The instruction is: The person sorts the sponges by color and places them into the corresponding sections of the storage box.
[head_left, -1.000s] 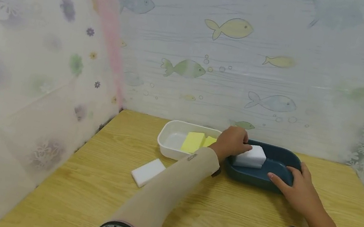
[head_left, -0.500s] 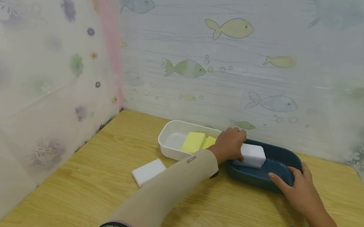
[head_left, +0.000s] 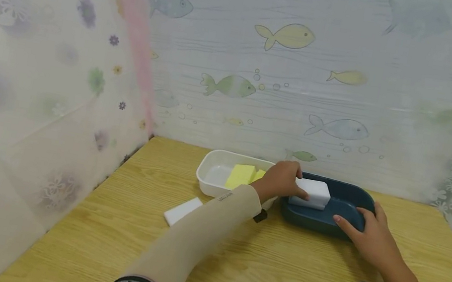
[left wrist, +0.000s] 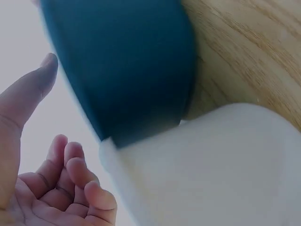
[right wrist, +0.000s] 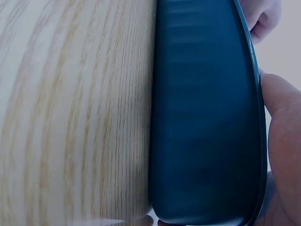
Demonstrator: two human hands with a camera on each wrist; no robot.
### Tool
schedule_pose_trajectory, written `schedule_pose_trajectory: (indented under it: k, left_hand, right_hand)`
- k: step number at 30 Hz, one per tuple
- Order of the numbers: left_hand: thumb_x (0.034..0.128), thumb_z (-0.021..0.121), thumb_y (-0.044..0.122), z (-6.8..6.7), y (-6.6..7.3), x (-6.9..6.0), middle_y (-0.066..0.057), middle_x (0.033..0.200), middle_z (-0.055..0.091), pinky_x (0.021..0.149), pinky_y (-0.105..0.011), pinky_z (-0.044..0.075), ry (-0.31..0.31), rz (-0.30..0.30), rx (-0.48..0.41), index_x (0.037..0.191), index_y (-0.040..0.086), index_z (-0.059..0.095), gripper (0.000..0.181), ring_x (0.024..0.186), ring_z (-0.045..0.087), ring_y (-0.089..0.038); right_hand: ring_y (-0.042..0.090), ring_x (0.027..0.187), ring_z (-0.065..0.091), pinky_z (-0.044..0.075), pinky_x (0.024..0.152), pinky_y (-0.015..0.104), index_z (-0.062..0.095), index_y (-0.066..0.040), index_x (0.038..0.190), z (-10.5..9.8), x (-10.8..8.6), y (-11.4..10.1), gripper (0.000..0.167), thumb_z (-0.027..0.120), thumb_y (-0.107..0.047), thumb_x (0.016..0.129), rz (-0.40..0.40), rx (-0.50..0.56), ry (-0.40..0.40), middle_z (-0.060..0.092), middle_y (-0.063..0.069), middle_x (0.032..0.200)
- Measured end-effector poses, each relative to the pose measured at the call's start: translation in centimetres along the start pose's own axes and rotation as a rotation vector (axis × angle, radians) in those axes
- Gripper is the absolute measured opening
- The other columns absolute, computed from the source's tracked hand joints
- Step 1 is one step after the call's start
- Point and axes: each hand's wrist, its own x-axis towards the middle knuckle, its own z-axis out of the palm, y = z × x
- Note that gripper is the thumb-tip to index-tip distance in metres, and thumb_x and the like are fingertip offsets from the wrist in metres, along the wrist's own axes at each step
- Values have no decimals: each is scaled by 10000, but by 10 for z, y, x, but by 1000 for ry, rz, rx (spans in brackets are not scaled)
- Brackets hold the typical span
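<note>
White foam sponges (head_left: 312,193) lie stacked in the left part of a dark blue plastic tub (head_left: 335,229). Over the tub's left end is my left hand (head_left: 282,178), its thumb extended beside the stack. The left wrist view shows that hand (left wrist: 56,188) with loosely curled fingers and nothing between them. My right hand (head_left: 377,238) grips the tub's right end, thumb over the near rim. In the right wrist view, its thumb lies at the rim of the tub (right wrist: 207,117), while most of its fingers are hidden.
A white tub (head_left: 206,187) holding yellow sponges (head_left: 240,176) stands left of the blue one, partly behind my left wrist. Another white sponge (head_left: 182,211) lies on the wooden table (head_left: 297,279), partly covered by my sleeve. A fish-patterned curtain (head_left: 282,80) hangs behind.
My left hand has let go of the white sponge stack and drawn slightly left. Its sleeve now covers more of the sponge on the table. The right hand has stayed in place.
</note>
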Motion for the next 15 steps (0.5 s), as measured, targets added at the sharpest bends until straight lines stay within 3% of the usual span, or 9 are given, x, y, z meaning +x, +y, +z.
schedule_pose_trajectory:
  k: [6,11,15]
  left_hand:
    - [788,900,465,-22,-17,-19,26,969,634,724,-217,500,-22,66,-142,1174,83,664,592,845,574,-107]
    - [815,884,450,-40,-40,-39,-40,1094,683,794,-229,521,-30,106,-182,1195,68,669,580,909,600,-102]
    - [827,879,437,-55,-59,-60,-75,1169,698,875,-265,541,-26,95,-195,1216,73,676,570,983,631,-115]
  right_hand:
    - [712,1420,102,261,998,843,255,164,1551,2,1,1,1036,508,-678,1001,-1,3,3,-205,382,1635]
    - [711,1421,105,262,999,843,258,168,1547,2,1,2,1030,510,-670,1004,-6,3,6,-195,386,1636]
    - [714,1416,114,265,995,844,259,176,1542,0,0,2,1029,509,-667,1007,-10,-4,7,-195,389,1634]
